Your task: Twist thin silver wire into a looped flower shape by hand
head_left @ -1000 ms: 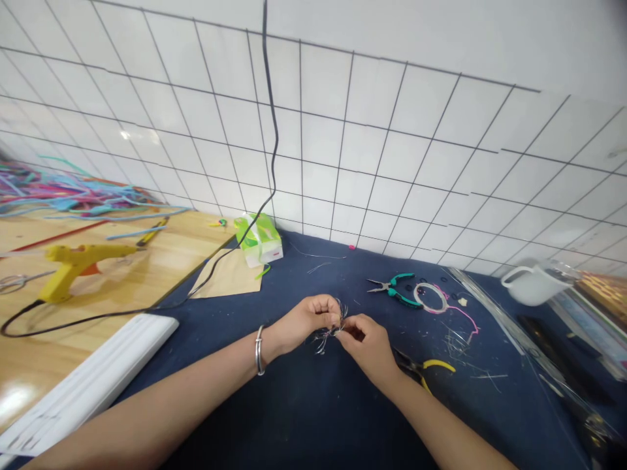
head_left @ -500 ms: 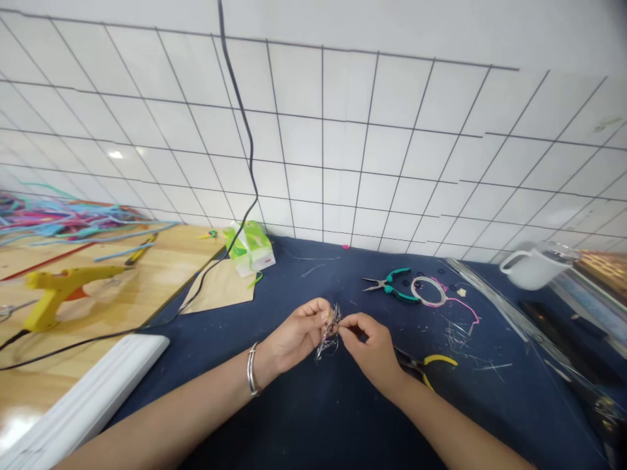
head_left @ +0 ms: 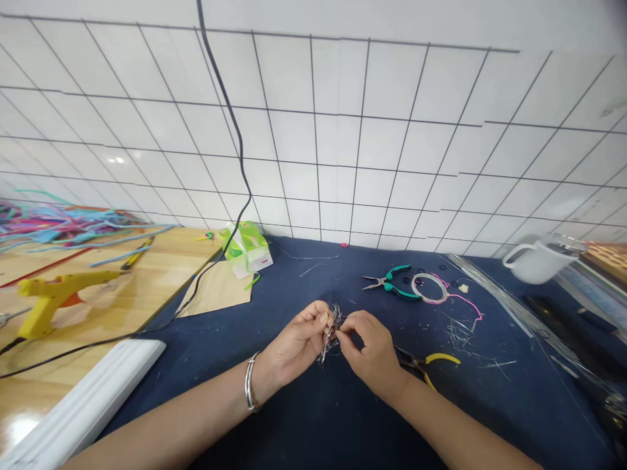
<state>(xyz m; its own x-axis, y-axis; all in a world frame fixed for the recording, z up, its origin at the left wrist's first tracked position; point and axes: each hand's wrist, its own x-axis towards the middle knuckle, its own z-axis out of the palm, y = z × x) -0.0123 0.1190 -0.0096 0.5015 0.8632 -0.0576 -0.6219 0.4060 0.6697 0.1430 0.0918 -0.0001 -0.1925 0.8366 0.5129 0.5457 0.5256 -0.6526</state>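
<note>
My left hand [head_left: 302, 339], with a silver bracelet at its wrist, pinches a small tangled bundle of silvery wire [head_left: 327, 350] above the dark blue mat. Thin wire ends stick out of the bundle at top and bottom, and its finer parts are too small to make out. From the other side my right hand [head_left: 368, 351] touches the bundle, thumb and forefinger closed on its right edge. Yellow-handled pliers [head_left: 441, 358] lie partly behind my right wrist. Farther off are teal-handled needle-nose pliers [head_left: 392, 284].
A ring-shaped spool [head_left: 429, 288] with pink cord and scattered wire clippings [head_left: 460, 339] lie to the right, near a white mug [head_left: 541, 259]. On the left are a yellow glue gun [head_left: 63, 294], a tissue pack [head_left: 249, 248], a white power strip [head_left: 93, 398] and a black cable [head_left: 240, 143].
The view has shifted slightly. My right fingertips have moved a little around the wire bundle, while my left hand keeps its pinch on it.
</note>
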